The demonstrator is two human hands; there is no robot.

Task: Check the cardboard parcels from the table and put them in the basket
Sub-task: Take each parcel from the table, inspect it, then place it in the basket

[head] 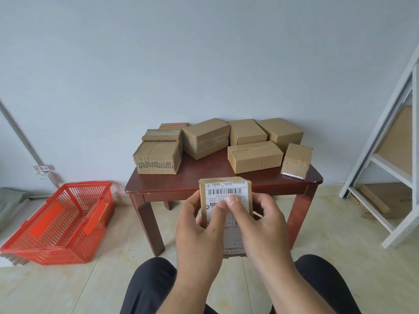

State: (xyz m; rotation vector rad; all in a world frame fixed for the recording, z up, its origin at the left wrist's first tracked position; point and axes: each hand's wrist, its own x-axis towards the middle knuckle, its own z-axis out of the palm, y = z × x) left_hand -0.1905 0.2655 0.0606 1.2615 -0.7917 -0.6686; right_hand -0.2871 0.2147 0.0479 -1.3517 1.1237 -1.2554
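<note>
— What was nearest the camera?

— Two knees in dark trousers [149, 288], and above them both hands raised in front of the desk [226, 180]. The left hand [199, 225] and right hand [265, 223] each had a grip clamped on one labelled parcel [225, 193], fingers curled round its side edges, thumbs lying on the white shipping label [224, 192].

— Which way did it point?

— Its long axis ran up and down, label face toward the camera, barcode at the top. It was held off the desk, in the air before the front edge.

— And behind it?

— On the dark wooden desk sat eight more cardboard parcels [255, 156], most lying flat in a loose cluster toward the wall. On the floor to the left stood the red plastic basket [63, 220], handles folded down. A white metal shelf frame [385, 159] leaned at the right.
</note>
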